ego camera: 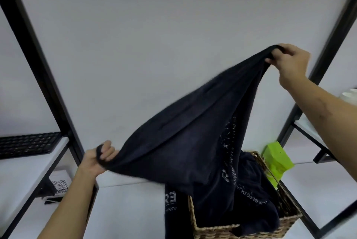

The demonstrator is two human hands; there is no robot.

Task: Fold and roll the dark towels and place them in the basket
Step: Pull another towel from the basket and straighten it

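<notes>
A dark navy towel [193, 128] with white printed lettering is stretched in the air above the table. My left hand [97, 158] grips one bunched corner low on the left. My right hand [289, 61] pinches the opposite corner high on the right. The towel's lower part hangs down into a woven wicker basket [216, 231] at the bottom right. More dark towel fabric [251, 206] lies crumpled inside the basket, and one piece [171, 206] drapes over its left side onto the white table [131, 209].
A green box [276, 159] stands behind the basket. Black metal shelf posts [36, 65] rise on both sides. A black keyboard [27, 145] lies on the left shelf, and a white card with a QR code [59, 184] sits below it. White dishes [350, 95] sit on the right shelf.
</notes>
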